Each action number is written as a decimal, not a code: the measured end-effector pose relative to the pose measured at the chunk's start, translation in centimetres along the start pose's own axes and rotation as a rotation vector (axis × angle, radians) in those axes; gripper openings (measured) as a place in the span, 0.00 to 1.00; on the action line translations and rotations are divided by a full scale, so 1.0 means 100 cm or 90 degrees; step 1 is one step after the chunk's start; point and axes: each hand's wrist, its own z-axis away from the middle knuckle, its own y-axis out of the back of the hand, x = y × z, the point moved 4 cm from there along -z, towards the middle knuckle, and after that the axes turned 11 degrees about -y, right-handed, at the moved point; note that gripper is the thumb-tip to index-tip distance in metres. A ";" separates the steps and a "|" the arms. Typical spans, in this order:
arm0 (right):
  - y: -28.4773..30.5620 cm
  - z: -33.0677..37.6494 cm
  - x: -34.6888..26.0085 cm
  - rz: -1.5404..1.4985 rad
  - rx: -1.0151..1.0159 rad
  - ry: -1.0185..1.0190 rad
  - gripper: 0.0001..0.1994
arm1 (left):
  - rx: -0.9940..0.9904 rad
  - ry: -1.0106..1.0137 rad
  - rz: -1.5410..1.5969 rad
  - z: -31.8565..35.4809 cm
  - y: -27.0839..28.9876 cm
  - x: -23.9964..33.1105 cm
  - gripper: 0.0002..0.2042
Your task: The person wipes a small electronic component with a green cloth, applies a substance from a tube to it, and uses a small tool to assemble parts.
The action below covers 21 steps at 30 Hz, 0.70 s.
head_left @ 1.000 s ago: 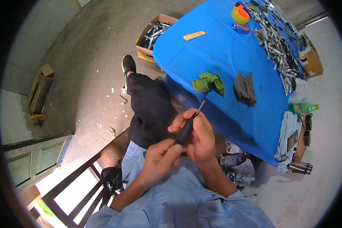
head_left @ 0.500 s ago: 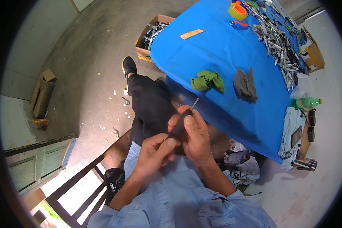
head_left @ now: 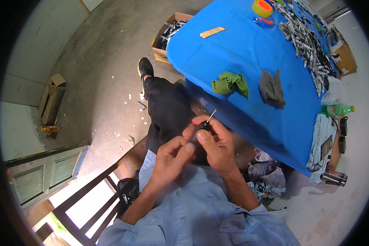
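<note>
Above my lap I hold a small black-handled screwdriver (head_left: pixel 204 126); its thin metal shaft points up and away from me. My right hand (head_left: pixel 218 149) is closed round the upper part of the handle, the thumb pressed along it. The fingers and thumb of my left hand (head_left: pixel 170 160) are closed at the handle's lower end, which they mostly hide. Beyond my hands, on the blue-covered table (head_left: pixel 229 53), lie a crumpled green cloth (head_left: pixel 230 84) and a grey cloth (head_left: pixel 272 89).
A heap of silver and black pieces (head_left: pixel 307 49) spreads along the table's far right side, near a roll of yellow tape (head_left: pixel 262 8). A green bottle (head_left: pixel 338 109) lies at the right edge. A cardboard box (head_left: pixel 157 47) of similar pieces stands on the floor.
The scene has shifted slightly to the right in view. My right thumb now sits lower over the handle, and my left fingers have moved up along it.
</note>
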 end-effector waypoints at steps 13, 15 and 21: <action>0.000 0.000 0.004 -0.081 -0.012 -0.023 0.19 | -0.037 0.003 0.021 0.001 0.004 0.000 0.14; 0.001 0.000 0.005 -0.089 -0.016 -0.048 0.19 | -0.066 0.054 0.084 0.000 0.003 -0.001 0.16; 0.008 -0.003 0.006 -0.023 -0.024 -0.099 0.20 | -0.056 0.096 0.121 0.000 0.003 -0.007 0.28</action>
